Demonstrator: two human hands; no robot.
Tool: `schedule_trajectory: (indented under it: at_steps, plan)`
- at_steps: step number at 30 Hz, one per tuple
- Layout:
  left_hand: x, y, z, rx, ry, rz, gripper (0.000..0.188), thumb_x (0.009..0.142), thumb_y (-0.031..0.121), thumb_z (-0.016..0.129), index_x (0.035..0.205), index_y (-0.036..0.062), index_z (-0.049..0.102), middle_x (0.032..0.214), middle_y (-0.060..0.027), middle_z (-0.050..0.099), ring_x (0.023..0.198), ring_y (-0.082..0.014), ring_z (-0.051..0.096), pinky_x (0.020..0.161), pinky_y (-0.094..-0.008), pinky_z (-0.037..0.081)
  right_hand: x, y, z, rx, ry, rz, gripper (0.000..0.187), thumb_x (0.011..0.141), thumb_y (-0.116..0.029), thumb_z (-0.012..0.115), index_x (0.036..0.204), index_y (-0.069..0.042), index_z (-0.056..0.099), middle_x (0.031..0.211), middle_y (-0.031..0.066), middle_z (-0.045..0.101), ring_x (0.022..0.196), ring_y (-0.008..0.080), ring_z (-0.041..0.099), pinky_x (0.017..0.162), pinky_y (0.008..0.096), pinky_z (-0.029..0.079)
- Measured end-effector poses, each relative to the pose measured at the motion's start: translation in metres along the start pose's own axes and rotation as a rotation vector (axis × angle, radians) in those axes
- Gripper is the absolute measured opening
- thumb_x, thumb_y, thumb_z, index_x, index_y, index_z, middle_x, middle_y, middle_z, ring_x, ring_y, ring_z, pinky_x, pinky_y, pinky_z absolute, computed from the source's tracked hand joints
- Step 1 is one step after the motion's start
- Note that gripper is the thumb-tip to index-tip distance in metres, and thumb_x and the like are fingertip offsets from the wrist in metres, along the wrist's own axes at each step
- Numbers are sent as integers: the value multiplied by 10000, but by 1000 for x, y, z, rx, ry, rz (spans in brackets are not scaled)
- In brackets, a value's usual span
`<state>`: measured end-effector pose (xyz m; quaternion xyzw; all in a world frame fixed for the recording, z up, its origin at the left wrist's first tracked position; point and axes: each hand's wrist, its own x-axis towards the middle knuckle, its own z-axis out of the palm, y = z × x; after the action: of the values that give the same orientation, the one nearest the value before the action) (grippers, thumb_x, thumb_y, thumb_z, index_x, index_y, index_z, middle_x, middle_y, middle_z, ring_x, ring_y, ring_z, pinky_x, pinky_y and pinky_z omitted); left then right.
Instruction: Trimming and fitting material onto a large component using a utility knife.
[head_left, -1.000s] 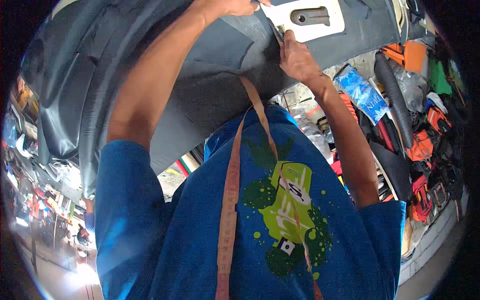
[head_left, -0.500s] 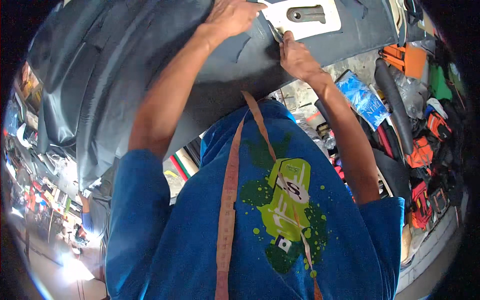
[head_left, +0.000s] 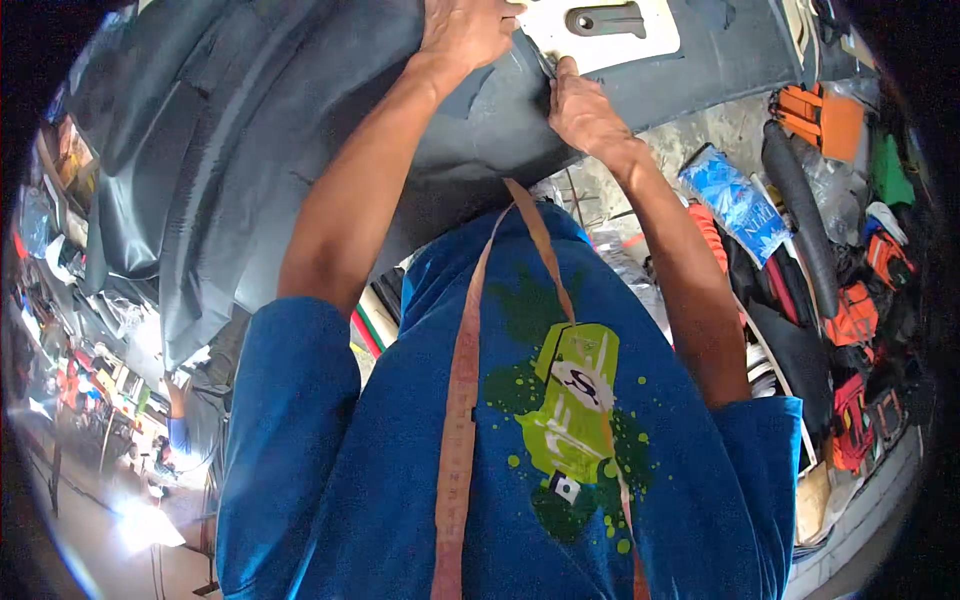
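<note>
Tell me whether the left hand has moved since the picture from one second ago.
Yes: judged against the white plate, the left hand has shifted downward in the view.

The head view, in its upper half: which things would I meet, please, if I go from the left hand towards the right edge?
Left hand, right hand, blue printed package, dark grey roll, green piece.
</note>
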<state>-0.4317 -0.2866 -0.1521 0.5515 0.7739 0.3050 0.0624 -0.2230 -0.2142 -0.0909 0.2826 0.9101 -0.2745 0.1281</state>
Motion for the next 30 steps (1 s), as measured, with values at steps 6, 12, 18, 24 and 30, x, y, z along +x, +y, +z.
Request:
schedule_trajectory:
  at_steps: [6, 12, 18, 24, 30]
  plan:
    - [2, 8, -12, -172, -237, -221, 195, 781, 220, 685, 904, 177, 831, 1332, -88, 608, 1233, -311, 504, 1069, -490, 334, -18, 4, 10, 66, -64, 63, 225, 998, -82, 468, 1186, 39, 477, 873, 252, 711, 781, 467, 705, 710, 541, 542]
    - [10, 15, -31, -246, -511, -464, 195, 775, 219, 689, 904, 193, 833, 1338, -74, 609, 1230, -309, 505, 1063, -486, 335, -30, 13, 10, 104, -112, 102, 195, 1006, -93, 475, 1163, 23, 464, 874, 267, 699, 793, 491, 690, 710, 550, 525]
    - [7, 1, -16, -215, -646, -590, 193, 776, 221, 685, 899, 208, 833, 1333, -60, 613, 1229, -308, 506, 1057, -485, 337, -30, 17, 19, 109, -131, 87, 174, 1038, -118, 472, 1159, 2, 437, 921, 317, 683, 863, 545, 675, 728, 587, 495]
    - [11, 13, -24, -199, -640, -548, 188, 783, 223, 679, 886, 201, 835, 1335, -66, 611, 1236, -311, 503, 1056, -488, 336, -52, 35, 28, 110, -167, 142, 166, 1042, -139, 477, 1126, -8, 418, 889, 328, 674, 843, 561, 666, 716, 611, 478]
    - [-1, -4, -4, -47, -456, -361, 244, 805, 247, 674, 983, 158, 816, 1341, -73, 611, 1248, -309, 499, 1061, -492, 333, -92, 32, 18, 181, -211, 246, 173, 1054, -166, 467, 1116, -23, 393, 853, 343, 658, 807, 586, 645, 684, 640, 453]
